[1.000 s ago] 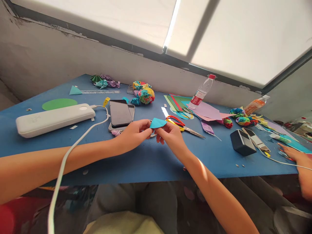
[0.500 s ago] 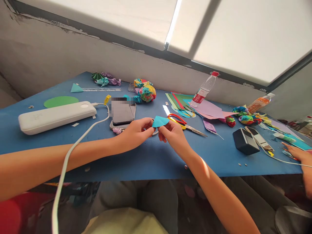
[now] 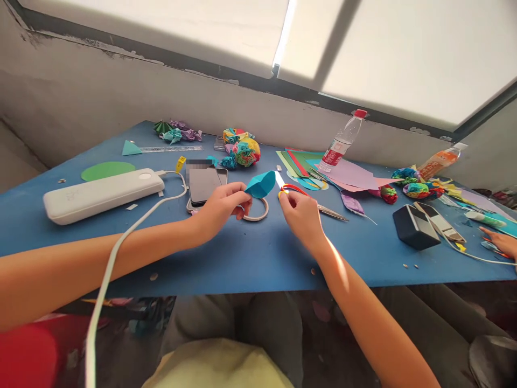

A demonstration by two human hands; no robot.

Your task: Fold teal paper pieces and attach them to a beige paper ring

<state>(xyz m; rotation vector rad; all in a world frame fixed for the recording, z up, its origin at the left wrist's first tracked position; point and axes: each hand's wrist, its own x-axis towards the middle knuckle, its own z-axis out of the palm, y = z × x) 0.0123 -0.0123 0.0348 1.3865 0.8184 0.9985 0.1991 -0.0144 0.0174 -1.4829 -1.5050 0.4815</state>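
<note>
My left hand (image 3: 224, 207) pinches a piece of blue folded paper (image 3: 260, 185), its pointed end facing right above the table. Just under the paper lies a pale ring (image 3: 258, 211), probably a tape roll or band, partly hidden by the fingers. My right hand (image 3: 301, 213) is closed at the red and yellow handles of the scissors (image 3: 333, 213). The blades stick out to the right, lying on the table, and the hand covers most of the handles. Behind my left hand rests a phone (image 3: 204, 183) on another flat device.
A white power bank (image 3: 105, 195) with a cable lies left, beside a green paper circle (image 3: 107, 171). Paper flowers (image 3: 246, 152), coloured sheets (image 3: 351, 175) and a bottle (image 3: 343, 141) stand behind. A black box (image 3: 415, 227) sits right, near another person's hand (image 3: 503, 242).
My right hand has let go of the blue paper and moved right to the scissors' handles. My left hand keeps the paper, which is now turned and looks more open. The view has shifted slightly.
</note>
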